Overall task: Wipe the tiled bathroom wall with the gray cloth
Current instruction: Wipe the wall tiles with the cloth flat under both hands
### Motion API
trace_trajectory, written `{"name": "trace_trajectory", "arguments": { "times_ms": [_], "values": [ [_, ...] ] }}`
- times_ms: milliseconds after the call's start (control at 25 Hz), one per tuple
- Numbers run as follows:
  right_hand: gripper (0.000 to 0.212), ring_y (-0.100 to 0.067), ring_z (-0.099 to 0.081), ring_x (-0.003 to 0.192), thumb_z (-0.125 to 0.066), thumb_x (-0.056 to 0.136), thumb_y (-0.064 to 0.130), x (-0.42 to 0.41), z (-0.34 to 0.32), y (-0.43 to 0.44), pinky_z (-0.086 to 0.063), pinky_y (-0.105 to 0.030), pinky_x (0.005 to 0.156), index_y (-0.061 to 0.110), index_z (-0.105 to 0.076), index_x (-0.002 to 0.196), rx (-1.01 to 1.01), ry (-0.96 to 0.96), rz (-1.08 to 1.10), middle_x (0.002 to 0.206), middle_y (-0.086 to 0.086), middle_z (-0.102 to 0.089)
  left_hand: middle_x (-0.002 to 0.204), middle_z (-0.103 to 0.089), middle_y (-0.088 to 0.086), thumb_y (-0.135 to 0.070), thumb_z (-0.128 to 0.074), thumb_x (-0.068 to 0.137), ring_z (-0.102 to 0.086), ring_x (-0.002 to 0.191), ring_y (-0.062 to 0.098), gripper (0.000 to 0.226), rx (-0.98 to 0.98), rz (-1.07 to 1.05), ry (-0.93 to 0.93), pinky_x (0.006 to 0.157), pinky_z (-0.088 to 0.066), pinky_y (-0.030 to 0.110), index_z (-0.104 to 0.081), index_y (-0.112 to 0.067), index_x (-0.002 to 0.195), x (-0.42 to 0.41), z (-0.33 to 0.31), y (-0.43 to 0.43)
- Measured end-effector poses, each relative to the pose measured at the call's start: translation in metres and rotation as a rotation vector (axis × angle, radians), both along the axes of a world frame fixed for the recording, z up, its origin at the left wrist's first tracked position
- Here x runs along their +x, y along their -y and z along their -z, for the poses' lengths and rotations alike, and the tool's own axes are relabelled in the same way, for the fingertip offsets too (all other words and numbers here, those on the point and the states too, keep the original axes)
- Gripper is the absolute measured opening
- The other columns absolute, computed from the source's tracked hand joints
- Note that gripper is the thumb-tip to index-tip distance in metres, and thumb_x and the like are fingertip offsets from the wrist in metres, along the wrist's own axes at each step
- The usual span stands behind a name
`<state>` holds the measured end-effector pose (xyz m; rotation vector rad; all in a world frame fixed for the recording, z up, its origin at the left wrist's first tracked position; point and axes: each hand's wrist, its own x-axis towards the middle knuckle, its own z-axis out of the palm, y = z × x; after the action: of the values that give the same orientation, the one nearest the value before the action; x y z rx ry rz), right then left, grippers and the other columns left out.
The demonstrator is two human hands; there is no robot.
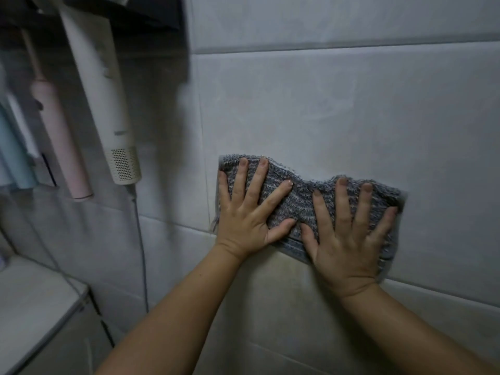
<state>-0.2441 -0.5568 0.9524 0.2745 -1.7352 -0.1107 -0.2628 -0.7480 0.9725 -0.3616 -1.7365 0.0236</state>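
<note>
- Left hand and right hand: fingers spread flat, pressing the cloth against the wall.
- Cloth lies under both palms, bunched between them.
- Step: wiping under way.
- Next move likely needs even pressure, sliding onto the tile above the fingertips.

Head view, single camera: worn on the person's head, facing the pale grey tiled bathroom wall close up and tilted slightly downward. Wide-angle frame. White cylindrical hair dryer near left edge; pale flat-topped unit in lower left corner.
</note>
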Motion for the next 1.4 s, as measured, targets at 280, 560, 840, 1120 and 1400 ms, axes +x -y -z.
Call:
{"name": "trace_trajectory", "arguments": {
  "times_ms": [280, 560, 840, 1120, 1400],
  "values": [
    [0.061, -0.036, 0.001, 0.149, -0.04, 0.099, 0.05, -0.01, -0.001, 0.066, -0.004, -0.063, 0.114, 0.021, -0.029, 0.151, 0.049, -0.007, -0.041, 0.161, -0.012, -0.012, 0.164, -0.011, 0.005, -0.067, -0.038, 0.092, -0.003, 0.151, 0.032, 0.065, 0.038, -0.01, 0.002, 0.115, -0.01, 0.067, -0.034, -0.033, 0.147, -0.011, 0.009, 0.067],
    [0.061, -0.036, -0.002, 0.149, -0.043, 0.098, 0.048, -0.013, 0.011, 0.083, -0.002, -0.061, 0.116, 0.02, -0.031, 0.151, 0.203, 0.018, -0.107, 0.158, -0.009, -0.019, 0.166, 0.006, 0.003, -0.064, -0.032, 0.094, -0.002, 0.151, 0.036, 0.074, 0.112, -0.026, 0.034, 0.11, -0.016, 0.073, -0.005, -0.035, 0.156, -0.013, 0.043, 0.086],
    [0.063, -0.033, -0.004, 0.149, -0.043, 0.099, 0.045, -0.008, 0.029, 0.045, -0.001, -0.056, 0.119, 0.019, -0.023, 0.153, 0.272, 0.028, -0.132, 0.161, -0.008, -0.016, 0.165, 0.01, 0.006, -0.061, -0.029, 0.096, 0.0, 0.15, 0.039, 0.073, 0.207, -0.035, 0.111, 0.111, -0.01, 0.074, -0.001, -0.032, 0.156, -0.001, 0.072, 0.042],
    [0.065, -0.032, -0.004, 0.15, -0.047, 0.096, 0.051, 0.003, 0.033, -0.029, -0.001, -0.056, 0.119, 0.023, -0.027, 0.152, 0.266, 0.018, -0.086, 0.16, -0.007, -0.019, 0.165, 0.011, 0.006, -0.062, -0.032, 0.096, 0.004, 0.15, 0.039, 0.074, 0.19, 0.004, 0.104, 0.114, -0.003, 0.071, -0.002, -0.033, 0.157, 0.008, 0.074, -0.03],
    [0.064, -0.031, -0.006, 0.15, -0.046, 0.096, 0.054, 0.019, 0.029, -0.118, -0.005, -0.058, 0.118, 0.027, -0.029, 0.151, 0.198, -0.007, -0.044, 0.158, -0.007, -0.019, 0.165, 0.011, 0.007, -0.063, -0.033, 0.096, 0.005, 0.15, 0.039, 0.074, 0.136, 0.039, 0.114, 0.115, 0.0, 0.069, -0.003, -0.032, 0.157, 0.024, 0.066, -0.119]
  ]
}}
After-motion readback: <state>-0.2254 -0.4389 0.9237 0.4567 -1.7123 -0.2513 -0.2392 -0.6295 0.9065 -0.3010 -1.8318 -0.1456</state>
